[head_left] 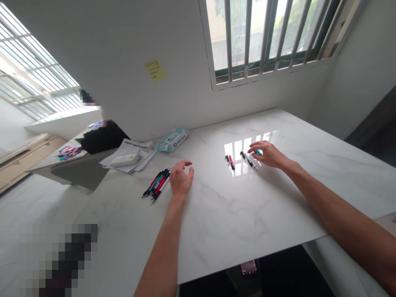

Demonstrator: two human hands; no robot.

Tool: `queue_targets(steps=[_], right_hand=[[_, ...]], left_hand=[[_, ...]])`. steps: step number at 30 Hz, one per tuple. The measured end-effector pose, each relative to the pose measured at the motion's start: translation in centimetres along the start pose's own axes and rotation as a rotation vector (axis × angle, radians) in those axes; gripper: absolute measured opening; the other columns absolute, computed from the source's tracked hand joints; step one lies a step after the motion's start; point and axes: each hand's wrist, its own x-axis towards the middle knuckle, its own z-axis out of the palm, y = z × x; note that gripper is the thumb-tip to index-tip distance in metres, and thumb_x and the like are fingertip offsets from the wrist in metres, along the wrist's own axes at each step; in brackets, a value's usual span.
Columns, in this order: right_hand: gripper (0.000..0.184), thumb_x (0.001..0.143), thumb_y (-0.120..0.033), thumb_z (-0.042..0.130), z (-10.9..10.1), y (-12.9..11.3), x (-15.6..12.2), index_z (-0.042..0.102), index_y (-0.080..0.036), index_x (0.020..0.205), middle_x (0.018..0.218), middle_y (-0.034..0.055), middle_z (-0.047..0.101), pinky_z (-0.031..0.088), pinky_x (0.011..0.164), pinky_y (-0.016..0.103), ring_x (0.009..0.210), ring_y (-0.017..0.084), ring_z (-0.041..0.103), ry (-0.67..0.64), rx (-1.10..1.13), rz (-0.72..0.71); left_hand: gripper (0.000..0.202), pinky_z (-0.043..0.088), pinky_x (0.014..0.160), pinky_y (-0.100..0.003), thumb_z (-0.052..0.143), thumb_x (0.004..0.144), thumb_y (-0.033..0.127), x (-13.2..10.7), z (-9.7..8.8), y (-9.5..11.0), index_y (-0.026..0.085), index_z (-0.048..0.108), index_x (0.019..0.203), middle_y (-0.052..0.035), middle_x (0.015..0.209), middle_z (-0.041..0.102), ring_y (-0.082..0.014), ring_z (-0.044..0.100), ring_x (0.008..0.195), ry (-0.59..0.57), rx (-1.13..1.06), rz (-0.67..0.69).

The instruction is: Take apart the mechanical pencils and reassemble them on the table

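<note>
My left hand (182,178) is low over the white tabletop, its thumb and index finger apart and nothing between them. Just left of it lies a bundle of pens (157,183) in black, red, teal and white, side by side at a slant. Farther right, my right hand (268,154) hovers with loosely bent, parted fingers. A teal pen (258,152) shows in the gap between its thumb and fingers, partly hidden by the hand. Left of those fingers rest black-and-white pens (247,159), and beyond them a red-and-black pen (232,162) beside a dark one.
A teal wipes packet (173,139) lies against the wall. Papers (126,154) carry a white power strip (125,160) with a cable. A yellow note (155,69) sticks to the wall left of a barred window (262,35). The marble table (216,231) ends near my body.
</note>
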Motion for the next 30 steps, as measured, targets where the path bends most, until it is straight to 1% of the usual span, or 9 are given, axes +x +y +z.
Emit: queue_targets(steps=[3,6,10,13,21,24,26,28,30], right_hand=[[0.023,0.090,-0.022,0.062,-0.2,-0.7,0.0,0.082,-0.025,0.099,0.122,0.0079,0.076,0.051,0.098,0.049,0.110,0.031,0.067,0.007,0.028,0.029],[0.024,0.090,-0.022,0.061,-0.4,-0.8,-0.1,0.083,-0.025,0.098,0.120,0.0077,0.076,0.051,0.096,0.049,0.108,0.031,0.067,0.028,0.060,0.037],[0.024,0.090,-0.023,0.061,-0.6,-0.7,-0.2,0.082,-0.026,0.100,0.121,0.0070,0.076,0.053,0.092,0.047,0.104,0.029,0.067,0.033,0.095,0.059],[0.023,0.090,-0.024,0.061,-0.7,-0.7,-0.1,0.082,-0.026,0.100,0.120,0.0069,0.076,0.055,0.088,0.046,0.098,0.026,0.069,0.026,0.137,0.066],[0.021,0.092,-0.025,0.062,-0.7,-1.3,-0.1,0.081,-0.026,0.099,0.113,0.0063,0.077,0.059,0.087,0.043,0.093,0.023,0.071,0.019,0.227,0.069],[0.021,0.091,-0.026,0.062,-0.7,-1.6,-0.1,0.082,-0.026,0.098,0.111,0.0056,0.078,0.060,0.086,0.042,0.091,0.022,0.071,0.030,0.256,0.085],[0.020,0.091,-0.027,0.063,-0.6,-1.9,0.0,0.082,-0.026,0.098,0.106,0.0053,0.079,0.060,0.084,0.041,0.088,0.022,0.072,0.044,0.300,0.114],[0.020,0.092,-0.030,0.064,-0.4,-2.4,0.1,0.083,-0.025,0.097,0.101,0.0054,0.080,0.059,0.082,0.040,0.087,0.022,0.072,0.054,0.359,0.143],[0.021,0.092,-0.034,0.065,-0.3,-3.1,0.2,0.082,-0.024,0.098,0.099,0.0057,0.081,0.058,0.079,0.037,0.086,0.022,0.072,0.045,0.425,0.153]], left_hand=[[0.020,0.046,0.096,-0.039,0.060,0.089,0.023,0.6,-0.4,-2.7,0.024,0.073,0.105,-0.0078,0.111,0.074,-0.0282,0.064,0.102,-0.026,0.167,-0.101],[0.025,0.046,0.097,-0.040,0.059,0.090,0.023,0.8,-0.7,-4.1,0.024,0.074,0.110,-0.0111,0.119,0.072,-0.0323,0.062,0.111,-0.057,0.297,-0.171],[0.031,0.047,0.096,-0.044,0.057,0.093,0.028,0.7,-1.2,-4.0,0.023,0.074,0.118,-0.0153,0.124,0.069,-0.0374,0.060,0.115,-0.087,0.400,-0.221],[0.033,0.048,0.095,-0.044,0.056,0.094,0.028,0.7,-1.7,-3.6,0.021,0.073,0.121,-0.0169,0.127,0.068,-0.0389,0.060,0.117,-0.110,0.438,-0.244],[0.035,0.048,0.092,-0.042,0.049,0.094,0.014,0.6,-2.2,-3.6,0.021,0.073,0.119,-0.0156,0.119,0.073,-0.0339,0.065,0.113,-0.151,0.432,-0.230],[0.032,0.049,0.093,-0.042,0.051,0.092,0.012,0.8,-2.5,-3.2,0.022,0.075,0.111,-0.0142,0.112,0.076,-0.0333,0.067,0.110,-0.149,0.389,-0.215],[0.029,0.049,0.094,-0.043,0.054,0.091,0.013,1.0,-2.7,-2.5,0.023,0.076,0.108,-0.0122,0.108,0.076,-0.0318,0.068,0.106,-0.114,0.310,-0.180],[0.026,0.050,0.095,-0.043,0.057,0.090,0.018,1.3,-2.7,-1.6,0.024,0.076,0.107,-0.0100,0.107,0.076,-0.0282,0.070,0.096,-0.030,0.151,-0.135],[0.023,0.053,0.092,-0.041,0.060,0.090,0.025,1.5,-2.6,-0.4,0.022,0.076,0.107,-0.0084,0.107,0.075,-0.0229,0.069,0.085,0.033,-0.142,-0.118]])
